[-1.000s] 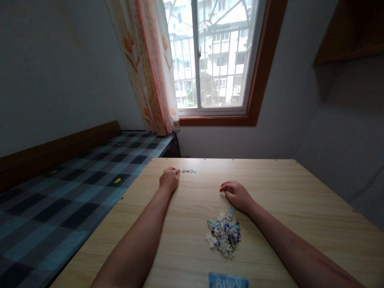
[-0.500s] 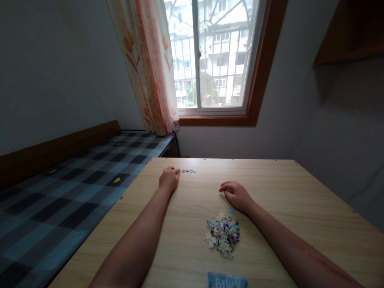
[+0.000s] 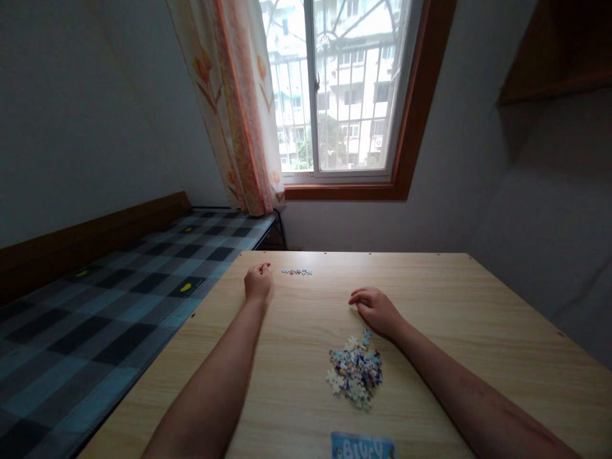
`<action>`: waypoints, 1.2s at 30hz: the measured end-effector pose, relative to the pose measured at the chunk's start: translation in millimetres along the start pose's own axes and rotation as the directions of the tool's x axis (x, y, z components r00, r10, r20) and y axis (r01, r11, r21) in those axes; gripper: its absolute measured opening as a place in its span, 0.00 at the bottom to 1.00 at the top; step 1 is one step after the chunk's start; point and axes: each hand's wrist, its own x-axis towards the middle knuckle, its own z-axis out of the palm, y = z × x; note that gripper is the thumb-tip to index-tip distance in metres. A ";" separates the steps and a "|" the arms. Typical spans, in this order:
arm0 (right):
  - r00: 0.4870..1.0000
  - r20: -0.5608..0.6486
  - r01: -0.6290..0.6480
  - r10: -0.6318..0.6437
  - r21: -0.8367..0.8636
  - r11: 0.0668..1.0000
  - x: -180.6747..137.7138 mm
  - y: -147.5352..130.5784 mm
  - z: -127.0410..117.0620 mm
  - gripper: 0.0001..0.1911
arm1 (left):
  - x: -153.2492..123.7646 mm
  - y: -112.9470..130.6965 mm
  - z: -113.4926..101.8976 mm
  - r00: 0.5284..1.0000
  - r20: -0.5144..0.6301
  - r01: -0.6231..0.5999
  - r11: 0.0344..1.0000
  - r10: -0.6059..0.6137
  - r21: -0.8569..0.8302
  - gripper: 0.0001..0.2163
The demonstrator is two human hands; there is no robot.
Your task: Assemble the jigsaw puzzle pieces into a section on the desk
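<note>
A short row of joined puzzle pieces (image 3: 297,272) lies near the far left of the wooden table (image 3: 454,299). My left hand (image 3: 258,282) rests just left of that row, a small gap apart, its fingers curled in with nothing visible in them. My right hand (image 3: 376,310) lies on the table with its fingers bent and pressed down, holding nothing. A heap of loose puzzle pieces (image 3: 356,371) sits right below my right wrist.
A blue puzzle box (image 3: 364,447) pokes in at the table's near edge. A bed with a checked blue cover (image 3: 95,319) runs along the left. A curtain (image 3: 234,108) and a window (image 3: 344,89) stand behind the table.
My left hand has slid left, away from the row of joined pieces that it touched before. The right hand and the heap have stayed put.
</note>
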 end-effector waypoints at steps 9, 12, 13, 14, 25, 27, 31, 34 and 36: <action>1.000 -0.006 0.009 -0.009 0.011 1.000 0.7 2.4 1.3 0.16 | -17.6 16.9 5.5 0.947 0.215 -0.299 0.899 0.238 0.320 0.17; 1.000 -0.006 0.013 -0.013 0.011 1.000 1.1 3.4 1.7 0.16 | -20.7 19.7 4.2 0.934 0.261 -0.329 0.869 0.242 0.371 0.17; 1.000 -0.009 0.014 -0.014 0.011 1.000 1.2 3.5 1.9 0.16 | -21.1 20.0 3.7 0.932 0.267 -0.334 0.865 0.245 0.374 0.17; 1.000 -0.011 0.014 -0.014 0.011 1.000 1.2 3.5 2.1 0.16 | -21.3 20.2 3.3 0.932 0.268 -0.336 0.864 0.246 0.375 0.17; 1.000 -0.014 0.017 -0.018 -0.004 1.000 0.7 2.9 2.0 0.16 | -22.7 22.4 2.0 0.931 0.270 -0.335 0.872 0.247 0.357 0.17; 1.000 -0.014 0.021 -0.021 -0.007 1.000 1.1 3.5 2.1 0.16 | -22.8 22.8 1.8 0.929 0.281 -0.338 0.865 0.242 0.372 0.17; 1.000 -0.011 0.021 -0.021 -0.005 1.000 1.3 3.7 1.9 0.16 | -22.4 22.6 2.5 0.926 0.282 -0.348 0.854 0.249 0.387 0.17; 1.000 -0.010 0.016 -0.016 -0.008 1.000 1.1 2.7 1.5 0.16 | -21.4 20.4 3.9 0.927 0.272 -0.349 0.860 0.258 0.373 0.17; 1.000 -0.008 0.012 -0.013 -0.010 1.000 0.8 1.9 1.2 0.16 | -20.5 18.6 5.0 0.929 0.259 -0.346 0.868 0.264 0.355 0.17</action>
